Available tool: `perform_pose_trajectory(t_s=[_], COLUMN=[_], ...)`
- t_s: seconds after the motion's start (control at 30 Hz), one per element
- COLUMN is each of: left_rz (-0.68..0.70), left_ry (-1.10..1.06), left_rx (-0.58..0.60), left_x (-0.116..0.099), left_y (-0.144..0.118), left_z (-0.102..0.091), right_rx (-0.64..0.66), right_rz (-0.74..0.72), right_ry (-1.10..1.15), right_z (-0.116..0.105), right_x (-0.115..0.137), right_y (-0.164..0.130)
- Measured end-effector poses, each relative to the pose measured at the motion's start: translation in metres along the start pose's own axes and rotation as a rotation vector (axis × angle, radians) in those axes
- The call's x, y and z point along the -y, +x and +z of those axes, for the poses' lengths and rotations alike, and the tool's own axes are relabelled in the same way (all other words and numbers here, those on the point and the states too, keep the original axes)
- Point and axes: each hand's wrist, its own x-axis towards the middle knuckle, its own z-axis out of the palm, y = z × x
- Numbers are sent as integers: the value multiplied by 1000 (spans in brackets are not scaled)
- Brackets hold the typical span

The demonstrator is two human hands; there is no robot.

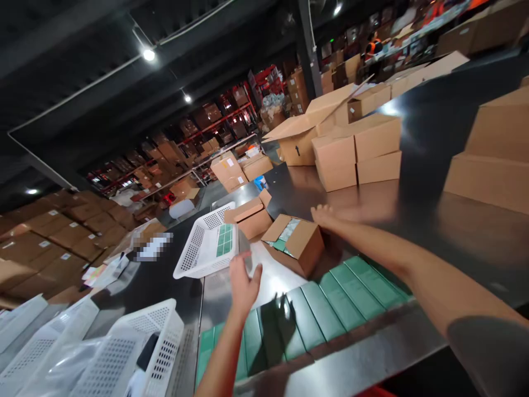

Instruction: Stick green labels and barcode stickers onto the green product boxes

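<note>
My left hand (244, 281) is raised beside the near right corner of a white perforated basket (190, 270), thumb and fingers apart, holding nothing. Several green boxes (224, 240) lie inside that basket. My right hand (324, 216) reaches out to the far right corner of a small cardboard box (308, 248), fingers stretched; whether it touches the cardboard I cannot tell. The box's flaps are partly raised, and green items with clear wrapping show in the gap. Along the table's front edge runs a row of green boxes (306, 317), standing side by side beneath my arms.
Another open carton (252, 218) stands behind the small box. Stacked brown boxes (357, 151) are farther back, with more cartons (491, 154) at the right. White baskets (167, 353) sit at lower left. A blue tape roll (260, 183) lies near the table's far edge.
</note>
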Motion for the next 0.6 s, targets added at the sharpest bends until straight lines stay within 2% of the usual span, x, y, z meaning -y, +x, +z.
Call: perform_pose_trajectory(t_s=[0.07,0.17,0.23,0.3,0.37,0.43,0.5,0.6], left_rz=[-72,-111,-140,-175,-213,-265,-343,-464], left_ry=[-30,-58,-56,-36,-22,-35,-66,-111], left_rx=[46,153,229,282,301,293,279,286], left_x=[-2,-2,-5,-10,-15,-15,-9,8], left_y=[41,80,94,103,110,115,114,102], left_z=[20,48,62,72,74,68,57,41], right_rx=[-38,-44,40,168,251,268,261,254], right_rz=[-29,-112,-248,-429,-591,-694,-751,-814], right_ry=[-33,-47,-29,-6,8,10,13,27], right_z=[-12,-33,-36,-30,-21,-18,-26,-49], right_x=[8,26,39,50,57,56,50,27], right_y=[7,19,16,6,-8,-18,-23,-27])
